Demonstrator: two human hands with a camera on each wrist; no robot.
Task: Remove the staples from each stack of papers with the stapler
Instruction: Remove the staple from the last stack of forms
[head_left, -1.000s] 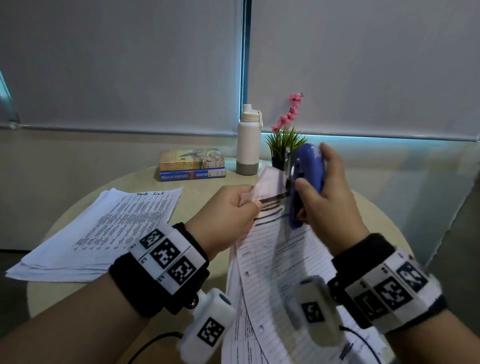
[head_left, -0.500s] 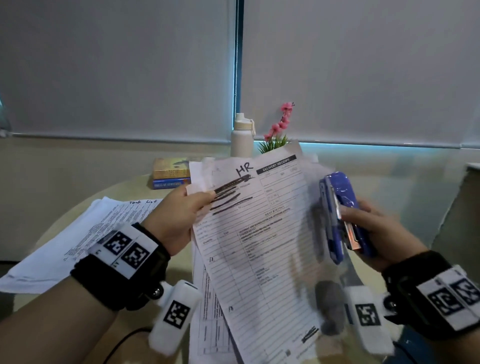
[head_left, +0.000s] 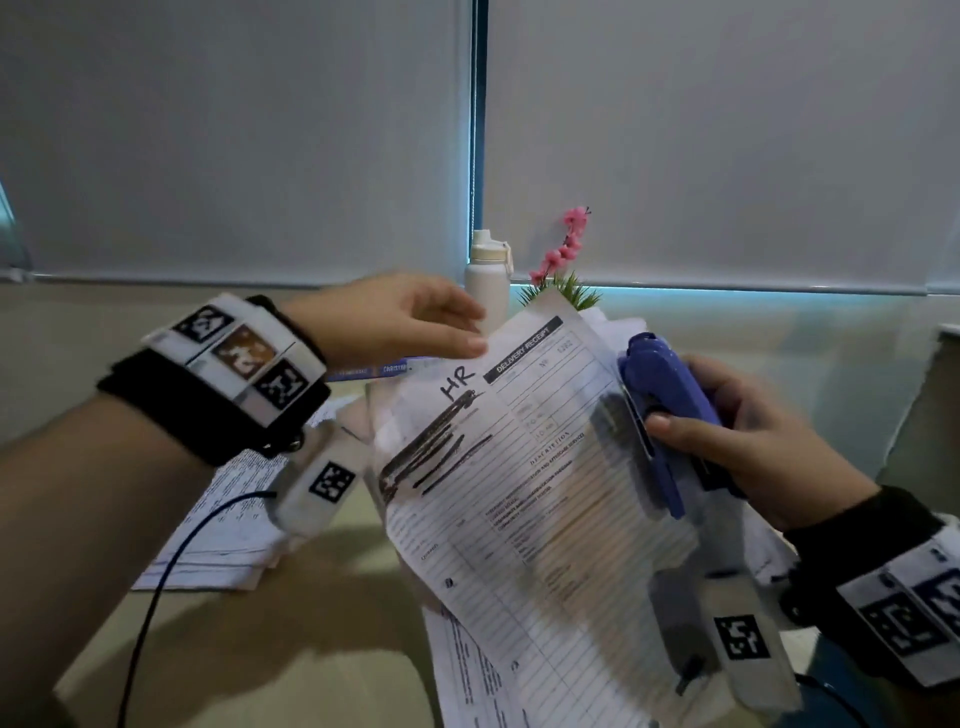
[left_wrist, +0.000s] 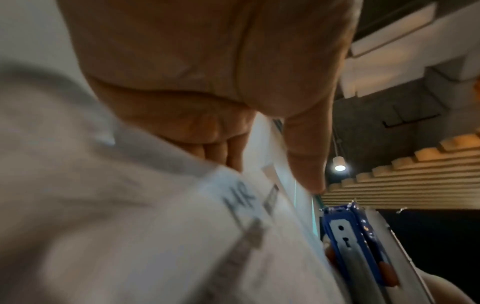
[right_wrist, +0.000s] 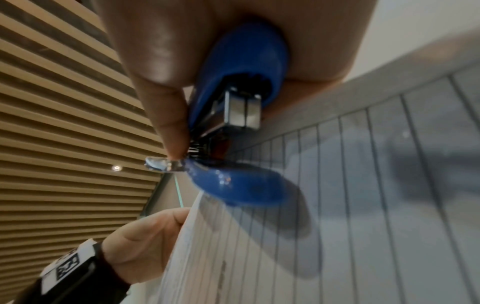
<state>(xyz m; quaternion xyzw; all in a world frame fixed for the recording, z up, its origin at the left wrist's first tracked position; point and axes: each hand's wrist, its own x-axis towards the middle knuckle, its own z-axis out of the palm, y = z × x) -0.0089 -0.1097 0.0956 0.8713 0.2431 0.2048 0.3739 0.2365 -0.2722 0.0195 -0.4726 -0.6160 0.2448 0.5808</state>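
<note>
I hold a stapled paper stack (head_left: 519, 509) up off the table; its top sheet reads "HR" and "Delivery Receipt". My right hand (head_left: 691, 415) grips the blue stapler (head_left: 660, 395) upright against the stack's right edge, thumb on its near side. The stack's right side runs behind the stapler and this hand, so what supports it is hidden. My left hand (head_left: 467, 330) reaches the stack's top edge with straight fingers, thumb in front and fingers behind. The right wrist view shows the stapler (right_wrist: 241, 185) with its metal tip up, close over the lined sheet (right_wrist: 363, 185).
A second paper pile (head_left: 223, 530) lies on the round table (head_left: 311, 597) at the left, with loose sheets (head_left: 467, 675) under the raised stack. A white bottle (head_left: 485, 280), a pink-flowered plant (head_left: 566, 249) and books (head_left: 384, 370) stand at the back. A black cable (head_left: 150, 597) hangs from my left wrist.
The stapler came off the stack's top corner and moved to its right edge. My left hand let go of the top left corner and rose to the top edge.
</note>
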